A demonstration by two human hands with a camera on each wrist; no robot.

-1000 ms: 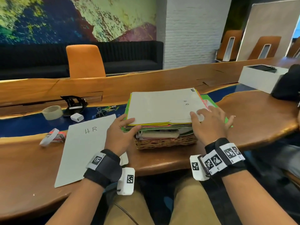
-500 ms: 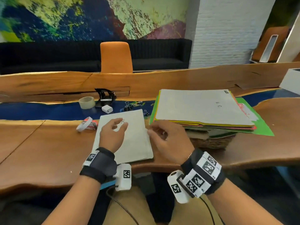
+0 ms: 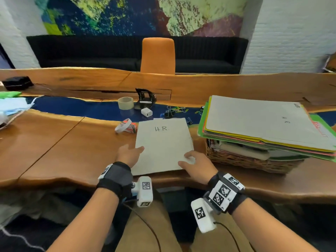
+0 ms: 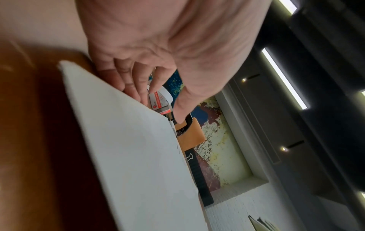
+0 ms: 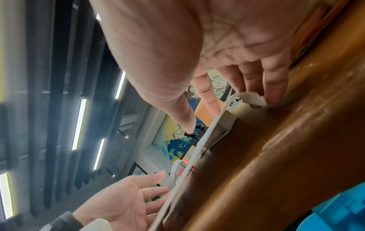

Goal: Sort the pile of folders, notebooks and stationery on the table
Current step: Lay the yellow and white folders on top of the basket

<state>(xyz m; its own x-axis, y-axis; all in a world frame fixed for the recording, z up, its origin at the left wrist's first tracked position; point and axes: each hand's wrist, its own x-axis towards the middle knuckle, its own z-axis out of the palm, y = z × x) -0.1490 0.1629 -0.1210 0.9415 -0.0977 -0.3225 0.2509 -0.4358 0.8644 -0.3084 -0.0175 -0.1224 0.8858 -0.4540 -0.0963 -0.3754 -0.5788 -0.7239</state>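
Sorting has barely begun: your loose left hand and right hand touch one white "HR" folder mid-frame; the tall stack of coloured folders at right waits.

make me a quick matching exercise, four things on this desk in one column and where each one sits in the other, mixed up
Things:
1. white HR folder
2. tape roll
3. folder stack
4. paper clips

Places:
a. on the wicker basket
b. beside the black hole punch
c. scattered on the blue strip
d. flat on the wood between the left hand and right hand

Pairs: 1-d, 2-b, 3-a, 4-c
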